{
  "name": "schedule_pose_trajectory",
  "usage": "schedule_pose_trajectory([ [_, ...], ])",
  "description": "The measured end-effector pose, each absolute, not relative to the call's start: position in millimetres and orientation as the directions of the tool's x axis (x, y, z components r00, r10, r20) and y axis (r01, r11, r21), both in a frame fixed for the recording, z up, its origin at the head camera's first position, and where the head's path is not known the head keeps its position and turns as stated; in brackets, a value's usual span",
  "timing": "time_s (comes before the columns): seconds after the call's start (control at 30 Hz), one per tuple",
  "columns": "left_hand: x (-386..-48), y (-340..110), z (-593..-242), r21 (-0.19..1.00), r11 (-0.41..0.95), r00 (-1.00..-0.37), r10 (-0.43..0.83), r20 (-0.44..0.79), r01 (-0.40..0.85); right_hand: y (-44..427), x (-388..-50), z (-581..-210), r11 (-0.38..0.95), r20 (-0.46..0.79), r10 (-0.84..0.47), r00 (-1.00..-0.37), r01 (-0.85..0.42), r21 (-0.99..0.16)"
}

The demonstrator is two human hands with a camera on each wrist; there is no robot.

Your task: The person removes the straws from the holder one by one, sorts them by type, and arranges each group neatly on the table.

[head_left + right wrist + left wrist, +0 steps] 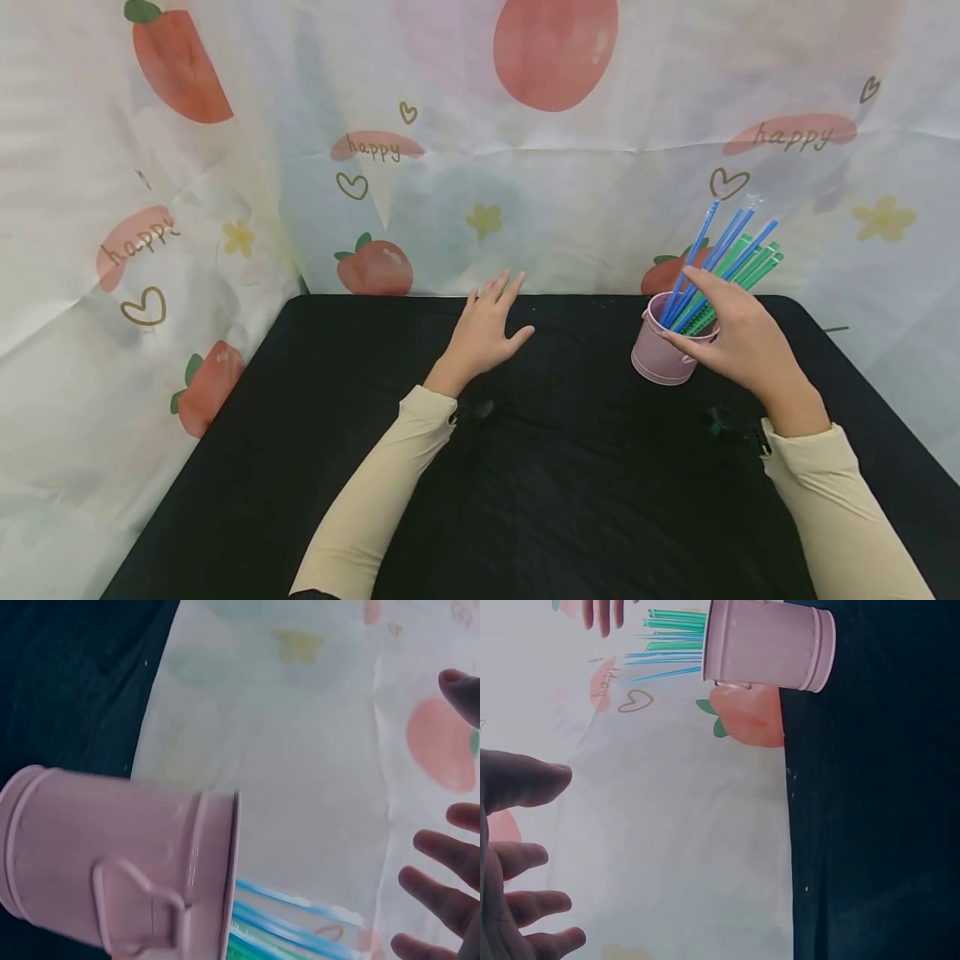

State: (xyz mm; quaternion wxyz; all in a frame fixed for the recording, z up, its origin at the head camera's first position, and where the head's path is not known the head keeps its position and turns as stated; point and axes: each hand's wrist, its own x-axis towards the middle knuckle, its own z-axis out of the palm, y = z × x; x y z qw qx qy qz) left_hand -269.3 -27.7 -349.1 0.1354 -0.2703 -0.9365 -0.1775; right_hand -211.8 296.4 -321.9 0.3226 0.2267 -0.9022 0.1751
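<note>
The right hand point(738, 333), right of centre in the head view, is released: its thumb and fingers are spread apart and grasp nothing. In that view they overlap the straws and the rim of the pail, but in the right wrist view they show at the right edge, beyond the pail's mouth and apart from the straws. The left hand point(486, 333), near the middle of the head view, is also released, its fingers extended above the surface, well apart from the pail.

Just beside the right hand stands the pink pail point(662, 354), upright, right of centre in the head view, with a small loop handle point(139, 907) on its side, seen at the lower left of the right wrist view. Blue straws point(732, 242) and green straws point(763, 265) stand in it, leaning toward the upper right of the head view.

Cream sleeves point(832, 492) cover both forearms. Beneath lies the black surface point(562, 467); behind it, a pale curtain point(562, 208) printed with fruit, hearts and "happy" fills the upper frame.
</note>
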Motion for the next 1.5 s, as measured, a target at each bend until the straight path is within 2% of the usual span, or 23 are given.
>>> schedule_pose_trajectory([
  [0.17, -277.0, -18.0, -347.9, 0.277, 0.776, -0.812, 0.467, 0.351, 0.566, 310.7, -209.1, -323.3, 0.869, 0.633, -0.206, -0.746, -0.437, -0.231],
  [0.33, -285.5, -6.8, -344.8, 0.295, 0.761, -0.804, 0.471, 0.362, 0.578, 322.9, -207.9, -328.5, 0.881, 0.63, -0.12, -0.767, -0.375, -0.289],
  [0.67, -298.4, 15.6, -338.5, 0.309, 0.723, -0.773, 0.487, 0.406, 0.618, 341.4, -208.5, -344.7, 0.857, 0.656, -0.02, -0.754, -0.351, -0.377],
  [0.97, -302.5, 32.7, -337.4, 0.333, 0.725, -0.79, 0.481, 0.381, 0.602, 355.7, -211.5, -367.8, 0.801, 0.66, 0.122, -0.741, -0.319, -0.506],
  [1.13, -303.8, 39.6, -338.0, 0.323, 0.727, -0.787, 0.487, 0.38, 0.606, 357.5, -210.6, -374.0, 0.781, 0.607, 0.21, -0.766, -0.242, -0.576],
  [1.27, -303.4, 42.7, -338.7, 0.318, 0.725, -0.781, 0.486, 0.392, 0.611, 359.3, -212.6, -377.1, 0.758, 0.524, 0.26, -0.811, -0.165, -0.631],
  [1.5, -304.2, 48.5, -338.7, 0.334, 0.72, -0.784, 0.483, 0.39, 0.609, 356.6, -221.9, -381.1, 0.697, 0.38, 0.261, -0.887, -0.099, -0.71],
])
